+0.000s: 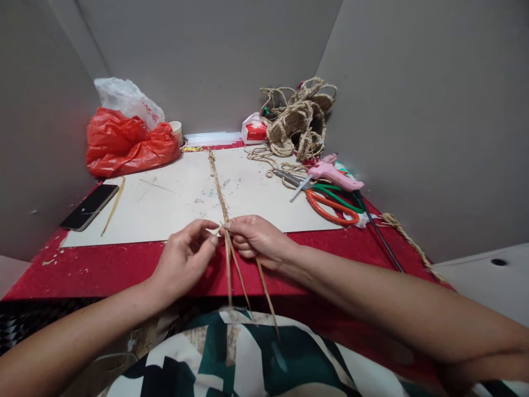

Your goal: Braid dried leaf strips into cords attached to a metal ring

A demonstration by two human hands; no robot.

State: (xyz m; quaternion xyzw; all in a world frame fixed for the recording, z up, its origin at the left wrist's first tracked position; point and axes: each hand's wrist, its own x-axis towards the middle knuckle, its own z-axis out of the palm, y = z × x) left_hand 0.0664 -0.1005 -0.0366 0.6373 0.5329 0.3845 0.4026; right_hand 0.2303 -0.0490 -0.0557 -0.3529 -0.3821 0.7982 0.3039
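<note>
A narrow straw braid [218, 184] runs from the far side of the white board toward me. My right hand [254, 237] pinches its near end between thumb and fingers. Loose straw strands [238, 270] hang from there over the table edge toward my lap, one of them blurred. Another strand [266, 292] comes down from beneath my right hand. Just left of the braid's end is my left hand [185, 248], its fingers curved. A small gap shows between its thumb and index fingertips, which are close beside the strands.
The white board [173, 193] lies on a red cloth [136, 270]. At left are a phone [91, 207], a loose straw piece [113, 207] and a red plastic bag [128, 146]. At right are scissors [330, 204], a pink glue gun [335, 175] and coiled straw rope [300, 121]. Grey partitions surround the table.
</note>
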